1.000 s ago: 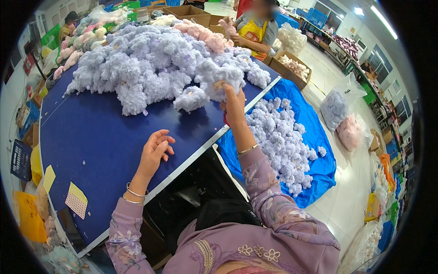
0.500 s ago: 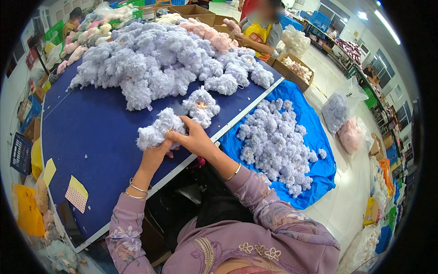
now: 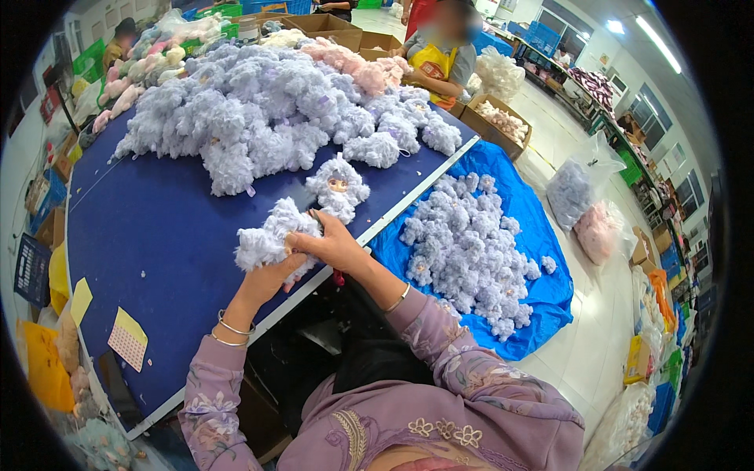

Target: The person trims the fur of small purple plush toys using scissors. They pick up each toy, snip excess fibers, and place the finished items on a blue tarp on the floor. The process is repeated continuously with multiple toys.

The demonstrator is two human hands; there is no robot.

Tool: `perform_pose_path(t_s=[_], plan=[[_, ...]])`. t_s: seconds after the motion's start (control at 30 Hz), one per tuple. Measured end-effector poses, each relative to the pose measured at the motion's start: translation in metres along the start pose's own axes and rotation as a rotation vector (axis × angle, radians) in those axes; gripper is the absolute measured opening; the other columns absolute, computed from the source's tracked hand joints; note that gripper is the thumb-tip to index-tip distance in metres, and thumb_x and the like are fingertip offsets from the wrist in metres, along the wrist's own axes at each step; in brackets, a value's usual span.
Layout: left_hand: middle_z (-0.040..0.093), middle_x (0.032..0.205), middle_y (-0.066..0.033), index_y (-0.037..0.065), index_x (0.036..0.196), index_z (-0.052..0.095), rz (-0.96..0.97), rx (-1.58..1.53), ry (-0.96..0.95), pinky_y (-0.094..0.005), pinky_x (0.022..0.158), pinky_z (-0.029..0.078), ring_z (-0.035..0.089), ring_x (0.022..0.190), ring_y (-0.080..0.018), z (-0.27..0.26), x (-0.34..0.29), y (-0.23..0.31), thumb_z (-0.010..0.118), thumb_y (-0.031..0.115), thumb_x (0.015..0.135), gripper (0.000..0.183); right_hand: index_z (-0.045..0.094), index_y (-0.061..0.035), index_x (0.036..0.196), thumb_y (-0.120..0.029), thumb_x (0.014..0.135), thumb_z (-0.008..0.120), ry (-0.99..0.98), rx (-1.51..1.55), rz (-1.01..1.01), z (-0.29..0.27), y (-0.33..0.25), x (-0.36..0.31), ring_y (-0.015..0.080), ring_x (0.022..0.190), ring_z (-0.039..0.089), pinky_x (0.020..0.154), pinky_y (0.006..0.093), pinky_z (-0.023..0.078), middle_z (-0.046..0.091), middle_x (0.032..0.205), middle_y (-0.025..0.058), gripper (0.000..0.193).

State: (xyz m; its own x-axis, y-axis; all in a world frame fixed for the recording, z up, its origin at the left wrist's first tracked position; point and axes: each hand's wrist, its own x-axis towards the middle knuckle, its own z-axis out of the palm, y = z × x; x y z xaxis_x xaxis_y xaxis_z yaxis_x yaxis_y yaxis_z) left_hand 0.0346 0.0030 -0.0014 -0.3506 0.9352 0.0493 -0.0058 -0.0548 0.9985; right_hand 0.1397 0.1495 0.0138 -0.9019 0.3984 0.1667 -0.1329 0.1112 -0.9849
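Over the near edge of the blue table [image 3: 196,290], a fluffy pale lavender plush toy [image 3: 271,234] is gripped between both my hands. My left hand [image 3: 269,280] holds it from below, fingers mostly hidden by fur. My right hand [image 3: 334,242] is closed round its right side, with the thumb pressed into the fur. Just beyond my right hand lies a plush doll [image 3: 339,188] of the same colour, its small face up. A large heap of lavender plush pieces [image 3: 251,110] covers the far part of the table.
On the right, a blue sheet [image 3: 550,302] on the floor bears a pile of small lavender plush heads [image 3: 471,243]. Yellow sticker sheets [image 3: 128,339] lie at the table's left. Across the table stands a person in a yellow apron [image 3: 434,67], near a cardboard box [image 3: 495,125] of pale pieces.
The view has shifted slightly. Both hands keep hold of the plush toy, which is turned a little. The person across the table has lowered the pink piece out of sight.
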Motion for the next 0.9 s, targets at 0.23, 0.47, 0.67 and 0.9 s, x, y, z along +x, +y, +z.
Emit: perform_pose_path(t_s=[0.23, 0.47, 0.67, 0.9], plan=[[0.059, 0.124, -0.0050, 0.013, 0.122, 0.059, 0.808, 1.634, 0.181, -0.0389, 0.103, 0.039, 0.053, 0.120, -0.0207, -0.018, 0.006, -0.029, 0.062, 0.019, 0.087, 0.035, 0.063, 0.0018, 0.106, -0.032, 0.080, 0.072, 0.030, -0.088, 0.126, 0.003, -0.018, -0.010, 0.0134, 0.090, 0.060, 0.082, 0.0302, 0.048, 0.066, 0.099, 0.0073, 0.044], [0.063, 0.111, -0.0006, 0.016, 0.118, 0.062, 0.274, 0.517, 0.084, -0.0254, 0.072, 0.051, 0.062, 0.086, -0.0113, -0.013, -0.002, -0.014, 0.064, 0.014, 0.088, 0.030, 0.055, -0.0015, 0.114, -0.023, 0.080, 0.076, 0.041, 0.266, 0.159, 0.003, -0.007, -0.018, 0.0031, 0.055, 0.046, 0.045, 0.0188, 0.035, 0.056, 0.078, -0.0021, 0.045], [0.065, 0.095, -0.0019, 0.002, 0.106, 0.061, 0.316, -0.084, 0.292, -0.0240, 0.072, 0.050, 0.058, 0.083, -0.0071, -0.003, -0.001, 0.008, 0.070, 0.018, 0.087, 0.026, 0.060, -0.0041, 0.107, -0.024, 0.079, 0.077, 0.009, 0.185, 0.125, 0.005, -0.014, -0.015, 0.0017, 0.054, 0.044, 0.045, 0.0181, 0.031, 0.056, 0.075, -0.0044, 0.038], [0.062, 0.091, 0.0019, 0.005, 0.094, 0.063, 0.251, -0.171, 0.445, -0.0248, 0.071, 0.047, 0.055, 0.081, -0.0063, -0.014, 0.001, -0.007, 0.062, 0.024, 0.093, 0.019, 0.060, -0.0040, 0.107, -0.028, 0.079, 0.076, -0.001, 0.199, 0.183, 0.014, -0.012, -0.016, 0.0015, 0.054, 0.044, 0.045, 0.0181, 0.031, 0.056, 0.075, -0.0048, 0.040]])
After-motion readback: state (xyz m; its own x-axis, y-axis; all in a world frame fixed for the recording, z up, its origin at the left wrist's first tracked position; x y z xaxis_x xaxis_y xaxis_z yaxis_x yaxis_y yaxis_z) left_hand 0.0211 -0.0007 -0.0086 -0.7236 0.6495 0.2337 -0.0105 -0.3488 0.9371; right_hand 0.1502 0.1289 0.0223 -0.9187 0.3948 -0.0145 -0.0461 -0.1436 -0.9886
